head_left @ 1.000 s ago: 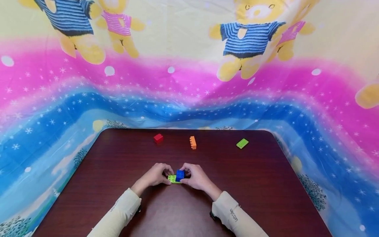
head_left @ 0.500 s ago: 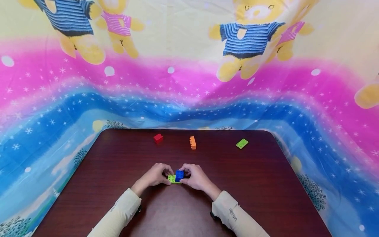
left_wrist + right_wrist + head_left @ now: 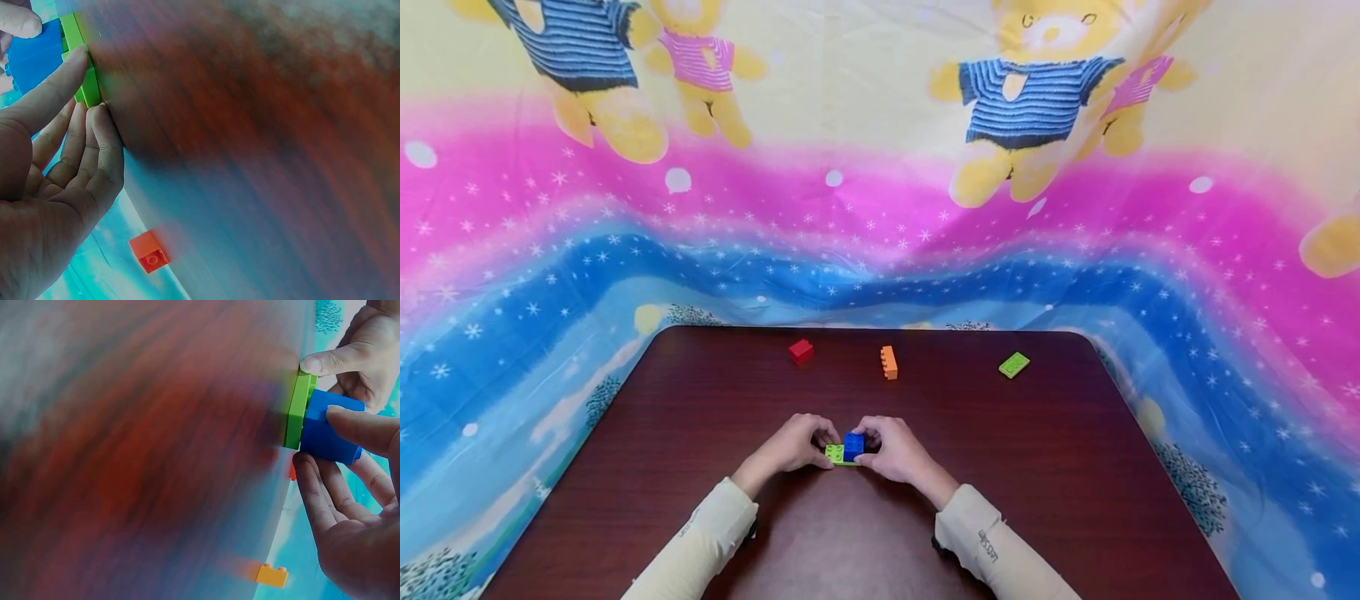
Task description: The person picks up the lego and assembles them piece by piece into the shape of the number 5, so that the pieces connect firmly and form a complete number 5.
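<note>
At the middle of the table, my left hand point(image 3: 793, 443) pinches the left end of a flat green toy brick point(image 3: 835, 452) between thumb and fingers. My right hand point(image 3: 891, 447) grips a blue toy brick point(image 3: 853, 447) over the right part of that green piece. In the right wrist view, the blue brick point(image 3: 328, 428) stands against the studded side of the green brick point(image 3: 299, 412); whether it is fully seated cannot be told. From the left wrist, the thumb is seen lying on the green brick's edge point(image 3: 89, 87), with the blue brick point(image 3: 36, 55) beyond it.
Along the far side of the dark wooden table point(image 3: 700, 367) lie a red brick point(image 3: 801, 352), an orange brick point(image 3: 889, 362) on its side, and another flat green brick point(image 3: 1014, 365). A patterned cloth point(image 3: 850, 217) hangs behind the table and around its sides.
The blue brick has shifted very slightly left over the green brick, along with my right hand. My left hand and the bricks at the far side stay put.
</note>
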The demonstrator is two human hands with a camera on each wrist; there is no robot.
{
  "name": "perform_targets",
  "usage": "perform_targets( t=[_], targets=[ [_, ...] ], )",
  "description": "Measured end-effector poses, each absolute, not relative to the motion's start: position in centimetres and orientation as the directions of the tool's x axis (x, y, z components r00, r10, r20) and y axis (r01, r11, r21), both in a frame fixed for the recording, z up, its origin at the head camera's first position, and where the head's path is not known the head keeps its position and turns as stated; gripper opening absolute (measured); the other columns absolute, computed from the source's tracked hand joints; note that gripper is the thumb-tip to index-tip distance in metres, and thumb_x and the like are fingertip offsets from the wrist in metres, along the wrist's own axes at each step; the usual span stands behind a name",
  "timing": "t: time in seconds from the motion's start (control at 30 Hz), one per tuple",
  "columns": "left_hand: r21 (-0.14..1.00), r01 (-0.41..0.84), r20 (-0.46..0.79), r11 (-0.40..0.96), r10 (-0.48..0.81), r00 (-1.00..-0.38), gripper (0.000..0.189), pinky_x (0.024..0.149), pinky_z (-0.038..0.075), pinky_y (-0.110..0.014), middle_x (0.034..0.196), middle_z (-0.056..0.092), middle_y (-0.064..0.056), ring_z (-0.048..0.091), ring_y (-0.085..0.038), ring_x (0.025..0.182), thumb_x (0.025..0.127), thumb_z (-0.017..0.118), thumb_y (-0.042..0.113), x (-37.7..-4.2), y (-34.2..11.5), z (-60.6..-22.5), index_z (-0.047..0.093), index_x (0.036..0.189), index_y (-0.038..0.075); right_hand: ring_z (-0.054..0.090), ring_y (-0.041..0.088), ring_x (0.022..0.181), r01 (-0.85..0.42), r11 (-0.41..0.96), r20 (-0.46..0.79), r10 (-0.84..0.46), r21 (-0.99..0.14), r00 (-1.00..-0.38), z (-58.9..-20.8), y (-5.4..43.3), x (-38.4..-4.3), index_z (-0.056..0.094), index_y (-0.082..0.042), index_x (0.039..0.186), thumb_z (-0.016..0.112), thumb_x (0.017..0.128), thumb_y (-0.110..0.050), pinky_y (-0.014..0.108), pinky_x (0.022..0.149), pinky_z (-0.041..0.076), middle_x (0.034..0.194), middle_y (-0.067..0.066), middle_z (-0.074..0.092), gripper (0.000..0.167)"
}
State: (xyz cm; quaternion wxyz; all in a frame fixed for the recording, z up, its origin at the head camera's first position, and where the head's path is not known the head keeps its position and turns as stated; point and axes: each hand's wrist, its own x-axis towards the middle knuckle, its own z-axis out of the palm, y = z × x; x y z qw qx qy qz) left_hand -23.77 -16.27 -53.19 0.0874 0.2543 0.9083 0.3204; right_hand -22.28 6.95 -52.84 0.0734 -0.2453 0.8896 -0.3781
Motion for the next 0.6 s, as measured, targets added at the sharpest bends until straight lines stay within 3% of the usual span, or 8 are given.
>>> perform_targets(
  t=[0.6],
  targets=[
    [0.641, 0.39, -0.006, 0.661, 0.512, -0.859, 0.031, 0.077, 0.059, -0.03, 0.093, 0.074, -0.002, 0.067, -0.016, 0.086, 0.073, 0.094, 0.01, -23.69, -16.28, -52.98, 0.077, 0.098, 0.009, 0.067, 0.007, 0.083, -0.388, 0.596, 0.048, -0.504, -0.703, -0.862, -52.55, 6.75, -22.53, 0.075, -0.015, 0.109, 0.087, 0.084, -0.012, 0.024, 0.078, 0.058, 0.099, 0.0, 0.075, 0.028]
  ],
)
